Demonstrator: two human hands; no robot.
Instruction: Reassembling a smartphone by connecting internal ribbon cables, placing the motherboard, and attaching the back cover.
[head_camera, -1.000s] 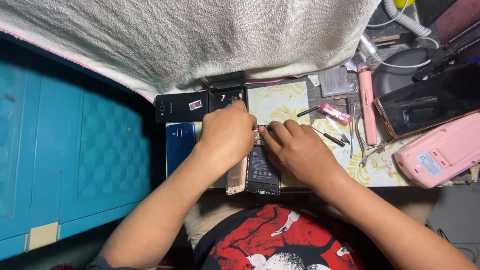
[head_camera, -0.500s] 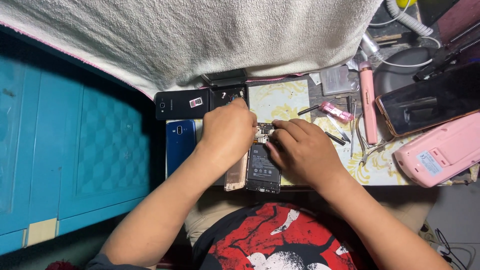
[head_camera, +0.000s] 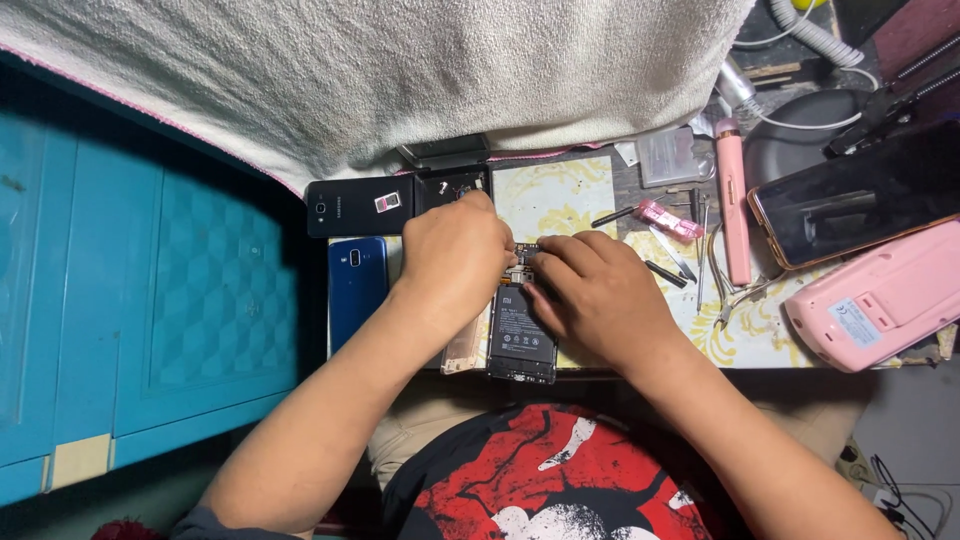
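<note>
An opened phone (head_camera: 520, 335) with its black battery showing lies on the small work table (head_camera: 590, 200) in front of me. My left hand (head_camera: 455, 255) rests on the phone's upper left part, fingers curled over it. My right hand (head_camera: 590, 290) sits on the phone's upper right side, fingertips pinched at the circuit board near the top edge. What the fingertips grip is too small to make out. A gold-coloured back cover (head_camera: 467, 348) lies along the phone's left side.
A black phone (head_camera: 358, 206) and a blue phone (head_camera: 357, 285) lie at the left. Tweezers, a pink tool (head_camera: 733, 205) and small bits lie at the right, with a dark phone (head_camera: 860, 195) and a pink device (head_camera: 885, 295). A white towel (head_camera: 400, 70) hangs behind.
Both hands stay on the opened phone; my right hand's fingers have shifted slightly toward the top of the board. The rest is unmoved.
</note>
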